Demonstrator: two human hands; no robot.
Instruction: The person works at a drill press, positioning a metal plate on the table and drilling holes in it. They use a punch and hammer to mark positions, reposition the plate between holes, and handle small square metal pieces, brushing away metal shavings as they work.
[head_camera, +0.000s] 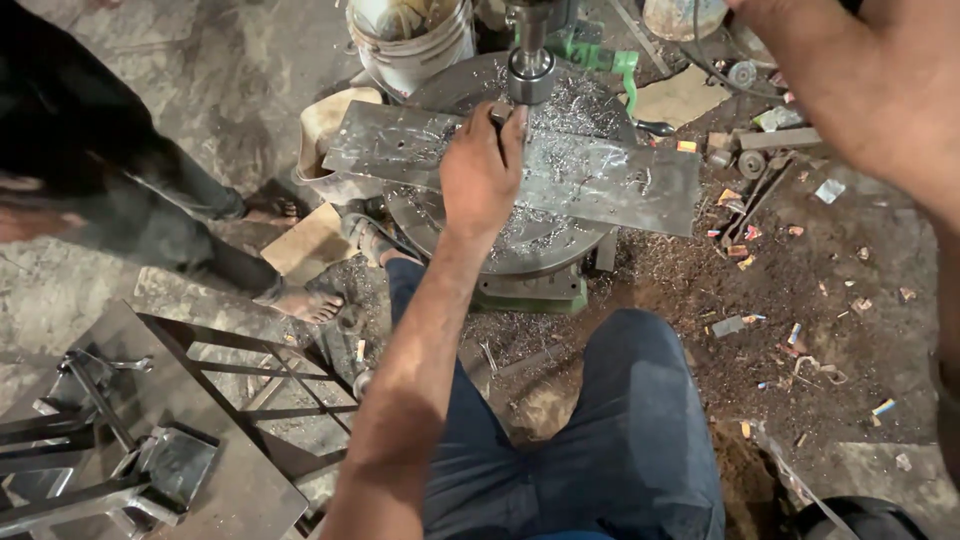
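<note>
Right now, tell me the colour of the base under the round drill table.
Green, painted. The base shows best in the head view, below the round table.

My only view is the head camera, looking steeply down from close above; the drill press table (540, 235) sits at twelve o'clock, my knees at six.
</note>
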